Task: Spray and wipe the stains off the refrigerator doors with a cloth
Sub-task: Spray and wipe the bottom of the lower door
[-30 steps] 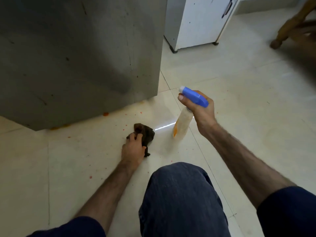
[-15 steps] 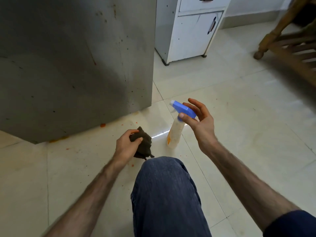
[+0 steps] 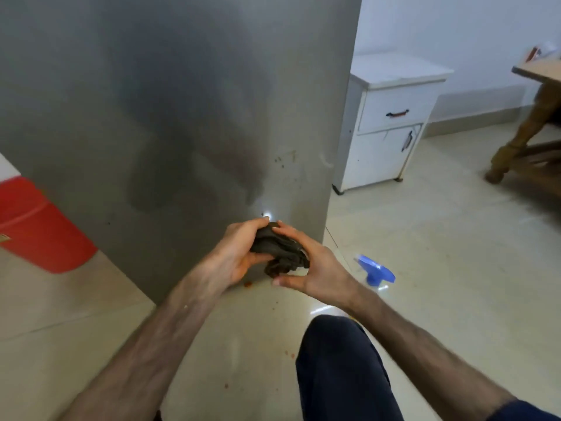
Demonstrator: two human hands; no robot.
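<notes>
Hands have swapped roles within the last second: the right hand [image 3: 318,270], which held the blue-headed spray bottle [image 3: 376,272] a second ago and let it go half a second ago, now joins the left hand [image 3: 233,255] on the crumpled dark brown cloth [image 3: 280,253]. Both hands meet at the centre of the frame, fingers and thumbs curled round the bundle, which is off the floor and close in front of the lower right part of the grey brushed-metal refrigerator door [image 3: 170,117]. The bottle stands alone on the pale tiled floor [image 3: 440,268], right of centre, just beside the right wrist. The view has also tilted up, so small brownish specks on the door show above the hands, with orange-red spots on the tiles below. As a judgement, spraying is paused and the cloth is being bunched or refolded for wiping; the specks on the door look not yet wiped.
</notes>
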